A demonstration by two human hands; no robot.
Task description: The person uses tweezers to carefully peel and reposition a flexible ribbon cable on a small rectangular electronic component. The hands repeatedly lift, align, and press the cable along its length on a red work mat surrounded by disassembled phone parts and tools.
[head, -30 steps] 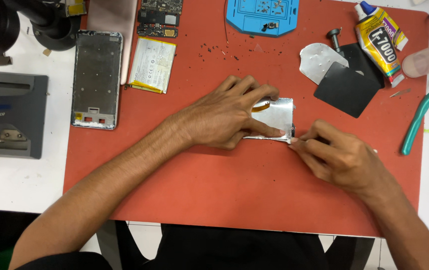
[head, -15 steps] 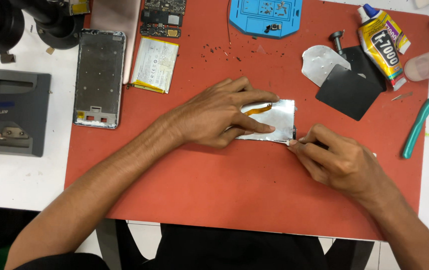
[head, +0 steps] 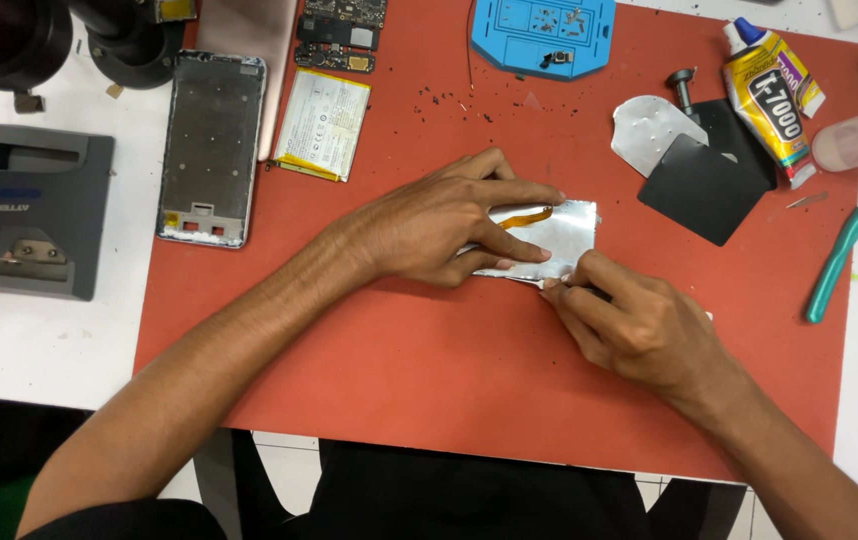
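Observation:
A flat silvery phone panel [head: 559,232] with an orange flex strip lies on the red mat [head: 429,380] near its middle. My left hand [head: 449,222] lies flat over the panel's left part, fingers pressing it down. My right hand [head: 629,325] is at the panel's lower right corner, fingers pinched on a thin tool whose tip touches the panel's edge. Most of the tool is hidden inside the hand.
A phone frame [head: 211,148], a battery [head: 324,124] and a circuit board [head: 341,30] lie at the back left. A blue screw tray [head: 544,35] sits at the back. A glue tube [head: 767,90], black sheets [head: 704,180], a green-handled brush [head: 842,245] and a grey station [head: 34,210] lie about.
My right hand has crept slightly left along the panel's lower edge. My left hand stays pressed on the panel; the view shifted a little.

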